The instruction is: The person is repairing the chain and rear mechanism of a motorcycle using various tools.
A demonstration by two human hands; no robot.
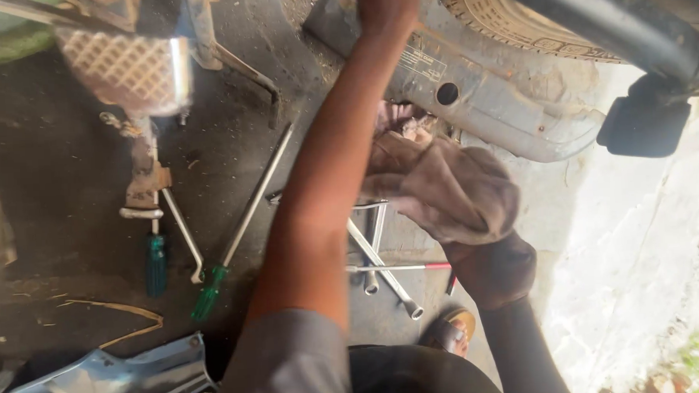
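My left hand (386, 8) reaches up to the top of the view and rests against a grey, dirty exhaust muffler (509, 109) of a motorcycle; its fingers are cut off by the frame edge. Lower right, my right hand (493, 270) grips a crumpled brown cloth (446, 189). The cloth is bunched up against the underside of the muffler, near a round hole in its shield.
On the dark ground lie two green-handled screwdrivers (157, 265) (209, 294), several steel socket wrenches (379, 265) and a thin red-handled tool (433, 266). A ribbed footplate (124, 69) is upper left, a tyre (514, 20) at top, a grey body panel (123, 379) bottom left, a sandal (452, 332) below.
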